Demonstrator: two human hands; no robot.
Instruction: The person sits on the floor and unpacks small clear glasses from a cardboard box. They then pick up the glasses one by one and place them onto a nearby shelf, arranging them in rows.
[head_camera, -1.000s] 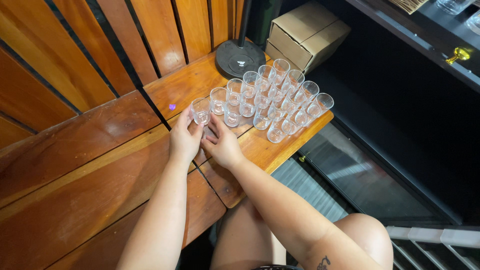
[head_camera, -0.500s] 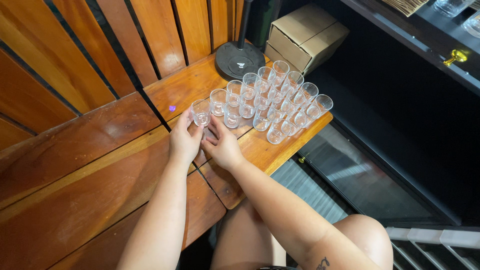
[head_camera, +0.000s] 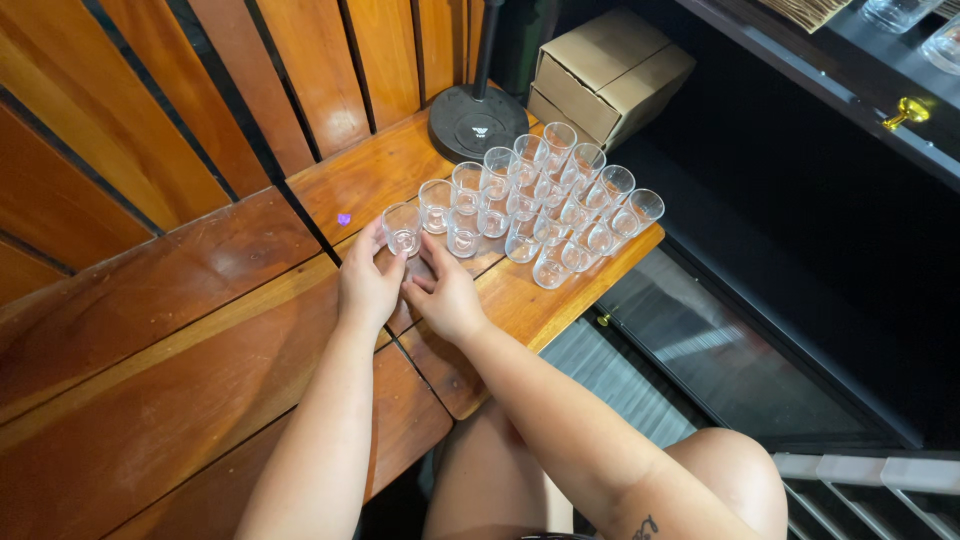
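Both hands rest on the brown wooden tabletop (head_camera: 200, 330). The left hand (head_camera: 368, 285) cups a small clear shot glass (head_camera: 402, 229) standing upright, mouth up; the right hand (head_camera: 448, 295) lies beside it, fingers loosely spread, holding nothing. Beyond the fingertips stand rows of identical clear glasses (head_camera: 545, 200), then a plain brown cardboard box (head_camera: 610, 75).
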